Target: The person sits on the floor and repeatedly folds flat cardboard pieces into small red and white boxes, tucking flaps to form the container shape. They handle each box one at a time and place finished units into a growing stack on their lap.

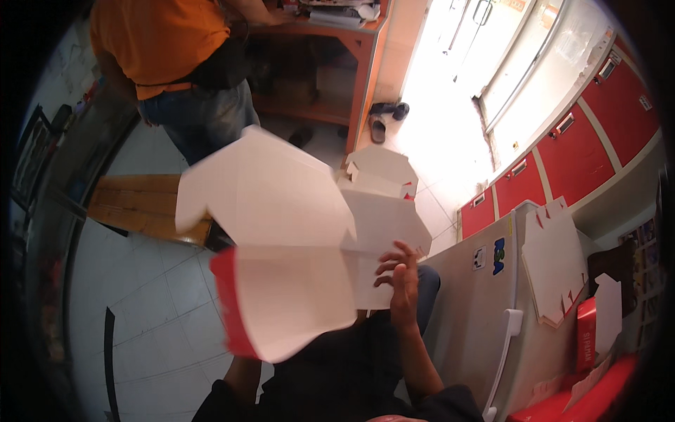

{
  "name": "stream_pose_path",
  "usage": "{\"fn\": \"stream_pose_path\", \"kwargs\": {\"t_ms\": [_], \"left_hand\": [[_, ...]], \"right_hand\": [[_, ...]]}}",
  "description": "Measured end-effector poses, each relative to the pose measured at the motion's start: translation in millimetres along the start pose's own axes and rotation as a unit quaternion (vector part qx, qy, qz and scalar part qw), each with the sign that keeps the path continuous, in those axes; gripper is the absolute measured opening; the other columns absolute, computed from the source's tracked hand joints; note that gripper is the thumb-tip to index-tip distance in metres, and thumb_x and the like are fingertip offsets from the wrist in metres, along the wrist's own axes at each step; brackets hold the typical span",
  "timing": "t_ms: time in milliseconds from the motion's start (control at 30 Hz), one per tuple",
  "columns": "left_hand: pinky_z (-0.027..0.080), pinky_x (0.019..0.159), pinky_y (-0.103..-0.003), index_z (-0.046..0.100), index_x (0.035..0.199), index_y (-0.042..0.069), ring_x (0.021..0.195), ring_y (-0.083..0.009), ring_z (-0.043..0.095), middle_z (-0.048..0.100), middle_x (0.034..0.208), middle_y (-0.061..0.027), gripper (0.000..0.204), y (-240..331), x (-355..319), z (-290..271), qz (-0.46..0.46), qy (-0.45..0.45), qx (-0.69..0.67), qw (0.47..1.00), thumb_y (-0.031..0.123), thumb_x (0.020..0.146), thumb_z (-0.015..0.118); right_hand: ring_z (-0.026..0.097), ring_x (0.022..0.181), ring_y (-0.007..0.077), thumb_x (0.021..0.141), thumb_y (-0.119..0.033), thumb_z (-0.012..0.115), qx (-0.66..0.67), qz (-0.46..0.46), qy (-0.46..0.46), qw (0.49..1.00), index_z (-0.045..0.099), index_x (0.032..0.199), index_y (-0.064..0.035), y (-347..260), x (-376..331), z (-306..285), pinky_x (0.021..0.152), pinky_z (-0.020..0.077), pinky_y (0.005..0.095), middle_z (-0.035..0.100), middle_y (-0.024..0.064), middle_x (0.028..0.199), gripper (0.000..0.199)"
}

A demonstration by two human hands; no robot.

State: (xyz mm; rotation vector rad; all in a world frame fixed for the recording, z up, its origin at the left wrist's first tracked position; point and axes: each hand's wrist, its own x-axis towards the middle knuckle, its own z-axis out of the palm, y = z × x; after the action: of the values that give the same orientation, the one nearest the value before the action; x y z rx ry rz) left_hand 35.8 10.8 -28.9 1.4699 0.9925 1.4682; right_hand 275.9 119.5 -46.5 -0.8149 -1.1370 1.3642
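A large unfolded cardboard box blank (281, 190), white with a red end panel, is raised in front of me, its edges slightly blurred. My left forearm (242, 378) runs up behind its red end; the hand itself is hidden by the card. Beside the blank's right edge, my right hand (402, 281) has its fingers apart and slightly bent, with nothing visible in them. Behind that hand is a second white box blank (387, 216) with notched flaps, partly covered by the first one. Whether the two blanks touch is unclear.
A person in an orange shirt (158, 42) stands at an orange table (365, 56), far left. A wooden bench (144, 204) is on the left. To my right, a fridge (471, 302) bears a stack of flat blanks (552, 260) beside red boxes (587, 334). Red lockers (580, 155) stand beyond.
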Motion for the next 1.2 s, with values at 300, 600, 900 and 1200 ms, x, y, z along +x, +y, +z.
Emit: {"fn": "stream_pose_path", "kwargs": {"t_ms": [300,600,900,1200], "left_hand": [[0.032,0.12,-0.052,0.058,0.134,0.008,0.141,-0.0403,0.042,0.054,0.14,-0.0154,0.058,-30,39,3,0.054,-0.233,0.349,0.906,0.018,0.08,0.078],[0.046,0.109,-0.046,0.075,0.088,0.008,0.124,-0.0296,0.056,0.066,0.113,-0.005,0.019,-63,44,-18,0.126,-0.241,0.384,0.882,0.018,0.074,0.083],[0.05,0.101,-0.041,0.073,0.08,0.005,0.114,-0.0281,0.061,0.069,0.093,-0.0061,0.026,-73,48,-21,0.14,-0.23,0.267,0.925,0.025,0.073,0.088],[0.038,0.112,-0.048,0.074,0.087,0.008,0.126,-0.0271,0.054,0.07,0.104,-0.0063,0.026,-86,52,-23,0.11,-0.286,0.266,0.914,0.023,0.071,0.089]], "right_hand": [[0.073,0.071,0.0277,0.088,-0.012,0.072,-0.396,0.057,-0.074,0.914,0.063,0.113,0.006,-10,1,-37,0.064,0.0537,0.0383,0.07,0.0223,0.079,0.032],[0.068,0.094,0.046,0.085,-0.008,0.065,-0.68,0.01,-0.042,0.732,0.054,0.13,0.0024,-16,21,-48,0.084,0.0536,0.0549,0.069,0.0277,0.101,0.047],[0.068,0.092,0.0467,0.086,-0.008,0.063,-0.693,0.102,-0.057,0.711,0.05,0.134,0.0018,-18,25,-46,0.082,0.0535,0.055,0.07,0.0263,0.097,0.051],[0.063,0.11,0.0434,0.087,-0.011,0.067,-0.634,-0.007,0.016,0.774,0.051,0.136,-0.0026,-22,18,-43,0.091,0.0517,0.0505,0.064,0.0263,0.118,0.052]]}}
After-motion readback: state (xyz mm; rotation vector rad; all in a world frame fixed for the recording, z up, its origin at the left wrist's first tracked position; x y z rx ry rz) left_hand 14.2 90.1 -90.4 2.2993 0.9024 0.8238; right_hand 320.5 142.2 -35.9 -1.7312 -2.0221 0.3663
